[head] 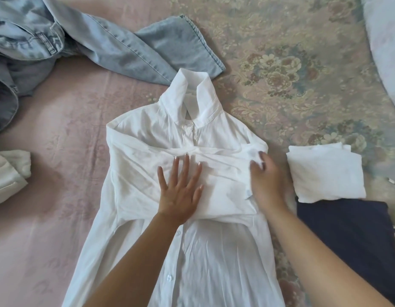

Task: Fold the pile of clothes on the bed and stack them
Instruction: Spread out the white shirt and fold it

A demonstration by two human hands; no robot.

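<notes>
Head view: the white shirt (170,196) lies face up on the bed (59,151), collar away from the person, sleeves folded across the chest. The left hand (181,191) is spread flat, fingers straight, pressing on the folded sleeves. The right hand (265,182) has its fingers curled around the sleeve edge at the shirt's right side. Just right of the right hand lies a folded white cloth (325,173), overlapping a dark folded garment (347,240). Beyond the left hand lie the jeans (103,41).
</notes>
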